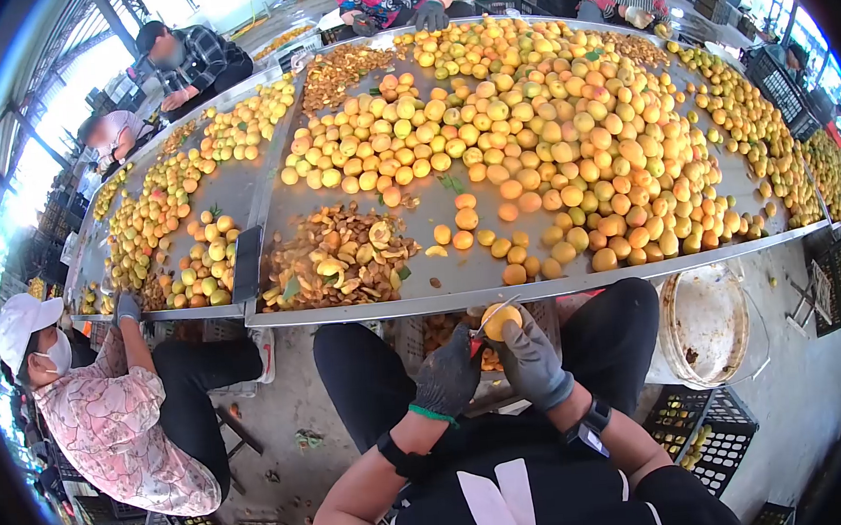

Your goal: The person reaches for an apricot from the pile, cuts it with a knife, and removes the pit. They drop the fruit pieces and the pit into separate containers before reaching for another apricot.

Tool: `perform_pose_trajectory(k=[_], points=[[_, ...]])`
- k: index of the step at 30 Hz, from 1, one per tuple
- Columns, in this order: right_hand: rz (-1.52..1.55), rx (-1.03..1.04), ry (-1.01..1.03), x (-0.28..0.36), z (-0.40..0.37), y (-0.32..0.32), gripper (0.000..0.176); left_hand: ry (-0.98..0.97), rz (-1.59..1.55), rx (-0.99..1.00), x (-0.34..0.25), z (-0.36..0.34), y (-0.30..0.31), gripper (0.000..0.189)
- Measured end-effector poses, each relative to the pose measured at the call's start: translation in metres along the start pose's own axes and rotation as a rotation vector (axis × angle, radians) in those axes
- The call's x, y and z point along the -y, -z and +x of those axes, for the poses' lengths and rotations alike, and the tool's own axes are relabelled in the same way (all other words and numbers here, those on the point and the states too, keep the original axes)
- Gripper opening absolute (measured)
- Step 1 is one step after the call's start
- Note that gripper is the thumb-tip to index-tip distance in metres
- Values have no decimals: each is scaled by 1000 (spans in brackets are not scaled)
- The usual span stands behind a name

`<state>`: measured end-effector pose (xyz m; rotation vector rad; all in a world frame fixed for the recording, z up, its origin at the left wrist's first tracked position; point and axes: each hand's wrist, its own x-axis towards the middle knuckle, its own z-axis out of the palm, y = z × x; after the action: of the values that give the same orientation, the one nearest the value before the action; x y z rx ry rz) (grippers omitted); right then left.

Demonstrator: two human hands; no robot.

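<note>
My left hand, in a dark grey glove, is closed round the red handle of a small knife. Its thin blade reaches up to the right, against an apricot. My right hand, in a lighter grey glove, grips that apricot from below and the right. Both hands are close together over my lap, just below the table's near edge. Beneath them, partly hidden, a crate contains orange fruit pieces.
The metal table bears a big heap of apricots and a pile of pits and scraps. A dirty white bucket and black crates stand to my right. A co-worker sits at left; several others work around the table.
</note>
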<state>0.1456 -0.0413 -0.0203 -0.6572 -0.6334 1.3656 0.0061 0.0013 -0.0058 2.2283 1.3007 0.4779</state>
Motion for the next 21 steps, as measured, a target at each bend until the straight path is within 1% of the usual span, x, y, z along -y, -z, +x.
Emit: perform_pose_trajectory(k=[1, 2, 3, 4, 5, 8, 10, 11, 13, 14, 16, 17, 18, 20, 21], points=[[-4, -42, -26, -2, 0, 4, 39, 3, 1, -2, 4, 0, 2, 34], [-4, -41, -30, 1, -1, 12, 39, -14, 57, 60, 10, 0, 4, 33], [-197, -30, -84, 12, -2, 16, 38, -31, 112, 124, 13, -1, 5, 33], [-389, -20, -138, 16, -3, 18, 36, -28, 112, 125, 13, -2, 5, 33], [-388, -20, -138, 14, -3, 18, 36, -49, 141, 96, 13, -4, 6, 33], [-308, -58, -108, 4, -3, 16, 36, -57, 158, 46, 8, -6, 1, 34], [118, -150, -33, -8, -5, 6, 32, -36, 147, 20, 4, -9, -3, 34], [118, -142, -37, -9, -4, 5, 32, -18, 165, 22, 2, -11, -4, 36], [277, -121, -118, -9, -8, 0, 35, 4, 185, 31, 3, -18, -5, 38], [279, -122, -121, -8, -9, -3, 35, 3, 163, 37, 5, -21, -7, 38], [161, -53, -57, -6, -9, -12, 41, 8, 142, 45, 6, -23, -7, 39], [162, -51, -61, -8, -8, -13, 41, -20, 106, 1, 6, -22, -6, 36], [139, -74, -46, -8, -6, -14, 40, -51, 71, -44, 6, -19, -5, 33], [112, -96, -32, -9, -3, -12, 40, -48, 93, -39, 9, -14, -11, 31], [160, -137, -51, -9, -1, -10, 36, -50, 119, -33, 11, -10, -12, 29]])
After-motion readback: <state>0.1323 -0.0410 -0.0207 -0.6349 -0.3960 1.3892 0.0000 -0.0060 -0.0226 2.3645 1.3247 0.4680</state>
